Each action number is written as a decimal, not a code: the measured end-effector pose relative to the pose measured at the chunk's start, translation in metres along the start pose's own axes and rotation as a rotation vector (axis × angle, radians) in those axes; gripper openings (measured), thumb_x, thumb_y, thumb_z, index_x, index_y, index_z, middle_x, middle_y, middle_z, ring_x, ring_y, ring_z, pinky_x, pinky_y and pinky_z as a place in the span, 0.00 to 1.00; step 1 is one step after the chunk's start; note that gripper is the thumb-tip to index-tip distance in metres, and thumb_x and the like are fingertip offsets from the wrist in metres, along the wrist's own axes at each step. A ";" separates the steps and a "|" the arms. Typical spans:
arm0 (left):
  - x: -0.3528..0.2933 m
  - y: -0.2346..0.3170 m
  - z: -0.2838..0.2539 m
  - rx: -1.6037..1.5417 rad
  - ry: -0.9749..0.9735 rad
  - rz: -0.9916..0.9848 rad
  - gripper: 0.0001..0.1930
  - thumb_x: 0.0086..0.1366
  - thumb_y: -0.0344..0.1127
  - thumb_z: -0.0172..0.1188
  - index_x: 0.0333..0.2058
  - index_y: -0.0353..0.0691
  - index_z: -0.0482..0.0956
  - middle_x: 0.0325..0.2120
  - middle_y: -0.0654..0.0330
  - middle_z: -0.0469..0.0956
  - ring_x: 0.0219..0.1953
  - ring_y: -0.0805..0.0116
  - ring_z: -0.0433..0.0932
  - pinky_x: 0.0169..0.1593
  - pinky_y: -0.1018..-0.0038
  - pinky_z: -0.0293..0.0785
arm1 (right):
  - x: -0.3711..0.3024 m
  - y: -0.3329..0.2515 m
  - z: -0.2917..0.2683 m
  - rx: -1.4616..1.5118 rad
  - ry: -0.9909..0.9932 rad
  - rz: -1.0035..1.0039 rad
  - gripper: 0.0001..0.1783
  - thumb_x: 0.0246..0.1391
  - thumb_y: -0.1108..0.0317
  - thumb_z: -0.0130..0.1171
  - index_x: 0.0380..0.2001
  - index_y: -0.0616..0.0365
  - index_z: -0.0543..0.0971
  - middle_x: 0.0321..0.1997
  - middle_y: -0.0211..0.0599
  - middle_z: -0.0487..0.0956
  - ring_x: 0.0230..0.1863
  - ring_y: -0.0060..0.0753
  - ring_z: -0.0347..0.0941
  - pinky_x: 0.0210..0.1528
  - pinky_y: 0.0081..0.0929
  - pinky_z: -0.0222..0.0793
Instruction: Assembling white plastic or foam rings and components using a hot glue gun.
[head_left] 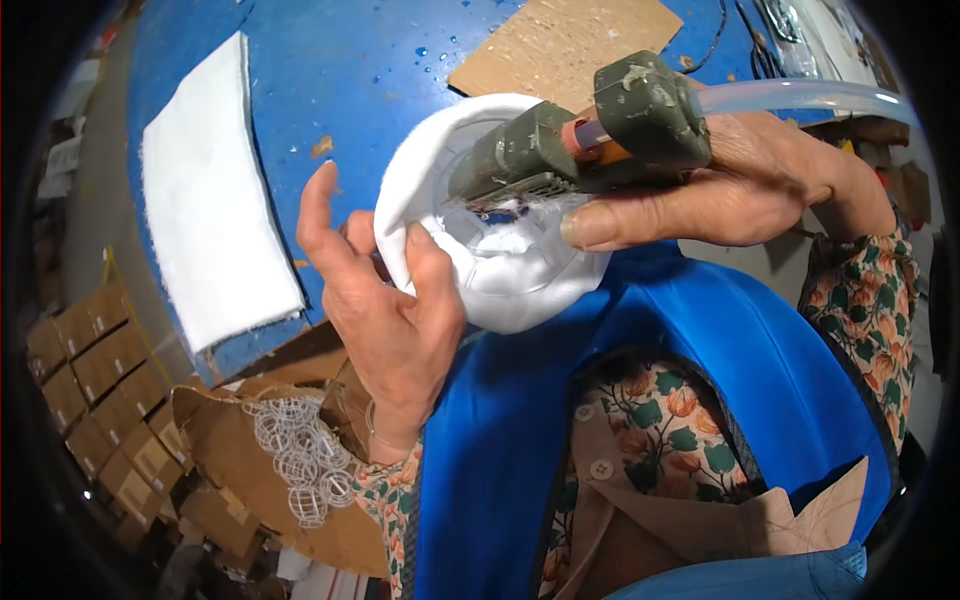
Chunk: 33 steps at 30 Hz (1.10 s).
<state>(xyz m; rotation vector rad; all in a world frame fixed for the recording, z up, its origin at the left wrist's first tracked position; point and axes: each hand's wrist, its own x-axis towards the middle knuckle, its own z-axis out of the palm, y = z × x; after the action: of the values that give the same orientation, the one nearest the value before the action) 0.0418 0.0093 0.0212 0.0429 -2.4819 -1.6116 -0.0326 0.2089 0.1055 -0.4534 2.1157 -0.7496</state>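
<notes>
My right hand (735, 185) grips a dark green hot glue gun (540, 150), crusted with dried glue, with a long translucent glue stick (800, 97) entering its rear. Its nozzle end points down into a round, bowl-shaped piece of white fabric (525, 292). My left hand (390, 300) pinches the rim of that fabric between thumb and fingers, index finger stretched out. The fabric is folded inward around the opening, and the gun hides part of the inside. A stack of flat white fabric (215, 200) lies on the blue table to the left.
The blue table (340, 60) carries a piece of brown board (560, 45) and glue drips. At the far right are a black cable and plastic packaging. An open cardboard box (230, 460) with several white wire frames (300, 450) stands at lower left, beside stacked cartons (95, 350).
</notes>
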 end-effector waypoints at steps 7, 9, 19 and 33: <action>0.000 -0.003 0.002 -0.031 0.025 -0.043 0.29 0.55 0.23 0.49 0.56 0.31 0.52 0.21 0.56 0.73 0.23 0.70 0.71 0.29 0.76 0.65 | 0.001 0.000 0.006 0.080 -0.044 -0.030 0.29 0.49 0.45 0.61 0.47 0.55 0.74 0.38 0.37 0.77 0.42 0.30 0.72 0.46 0.26 0.68; 0.002 -0.002 0.004 -0.060 0.020 -0.026 0.29 0.55 0.23 0.50 0.56 0.31 0.52 0.21 0.56 0.72 0.23 0.70 0.70 0.28 0.76 0.65 | -0.005 0.003 0.007 0.101 -0.034 0.003 0.29 0.49 0.45 0.60 0.47 0.54 0.74 0.39 0.38 0.77 0.43 0.31 0.72 0.47 0.27 0.68; 0.001 -0.007 0.003 -0.100 0.048 -0.129 0.29 0.54 0.23 0.51 0.55 0.29 0.53 0.19 0.59 0.72 0.20 0.74 0.68 0.25 0.80 0.63 | 0.005 0.018 0.016 -0.005 0.099 -0.199 0.25 0.52 0.44 0.56 0.42 0.55 0.77 0.27 0.38 0.78 0.29 0.33 0.74 0.30 0.31 0.69; 0.004 -0.015 0.005 -0.121 0.033 -0.064 0.29 0.53 0.21 0.52 0.54 0.29 0.53 0.17 0.57 0.71 0.16 0.72 0.68 0.21 0.76 0.62 | -0.005 0.006 0.007 -0.065 0.147 0.015 0.31 0.49 0.41 0.57 0.46 0.56 0.75 0.34 0.44 0.77 0.37 0.36 0.74 0.38 0.34 0.70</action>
<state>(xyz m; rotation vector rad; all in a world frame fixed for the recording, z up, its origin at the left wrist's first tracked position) 0.0365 0.0068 0.0061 0.1326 -2.3768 -1.7687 -0.0242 0.2134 0.1011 -0.4278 2.2838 -0.7262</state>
